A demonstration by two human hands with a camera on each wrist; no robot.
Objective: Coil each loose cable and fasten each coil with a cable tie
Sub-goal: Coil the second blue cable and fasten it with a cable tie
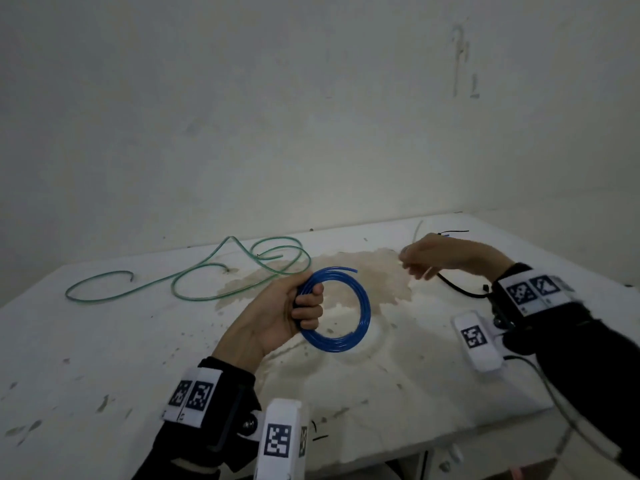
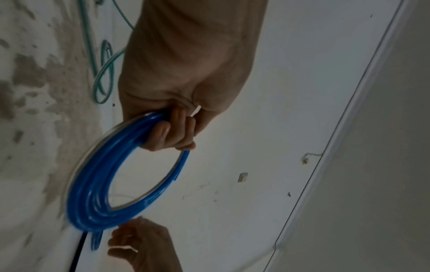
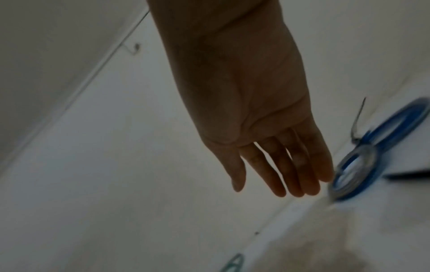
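Note:
My left hand [image 1: 308, 306] grips a blue cable wound into a coil [image 1: 364, 306] and holds it upright above the middle of the table. The left wrist view shows the fingers [image 2: 172, 132] curled round the coil's strands [image 2: 93, 193], with one loose end at the top. My right hand [image 1: 415, 265] hovers to the right of the coil, blurred, with straight fingers [image 3: 279, 180] and nothing in it. Just beyond its fingertips lies a second blue coil [image 3: 372, 147] with a thin tie tail [image 3: 359, 117] sticking up. A loose green cable [image 1: 207, 271] sprawls over the back left.
The white table [image 1: 104, 358] is stained brown in the middle. A black cable [image 1: 457, 289] lies under my right wrist. A black cable tie [image 1: 453, 232] and a pale strip [image 1: 417, 230] lie near the far right edge. A wall stands close behind.

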